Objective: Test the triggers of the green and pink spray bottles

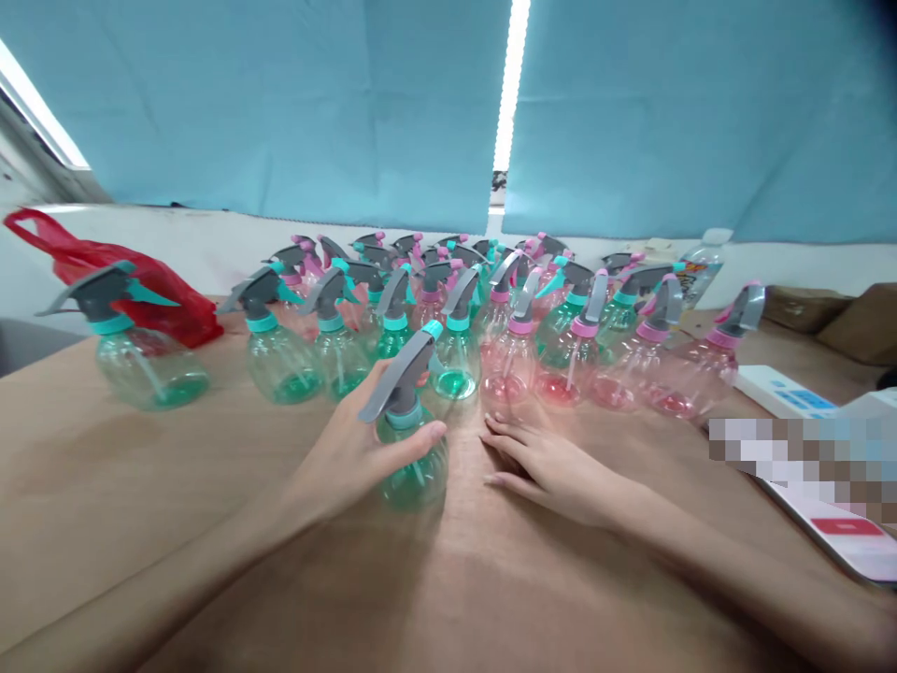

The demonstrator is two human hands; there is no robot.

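My left hand [364, 449] is wrapped round a green spray bottle [413, 477] with a grey and turquoise trigger head, near the middle of the table. My right hand [547, 463] lies palm down on the tabletop to its right, fingers stretched out and holding nothing. Just beyond the hands stand a green spray bottle [454, 369] and a pink spray bottle [505, 374]. More green ones, such as the bottle [284, 365], line up at the left. Pink ones, such as the bottle [620, 374], line up at the right.
Several more spray bottles crowd behind the front row. A red plastic bag [140, 290] lies at the far left. On the right are a phone-like slab [841, 537], partly pixelated, a white box [777, 388], and a clear plastic bottle [704, 262]. A blue sheet [280, 112] hangs behind the wooden table [245, 598].
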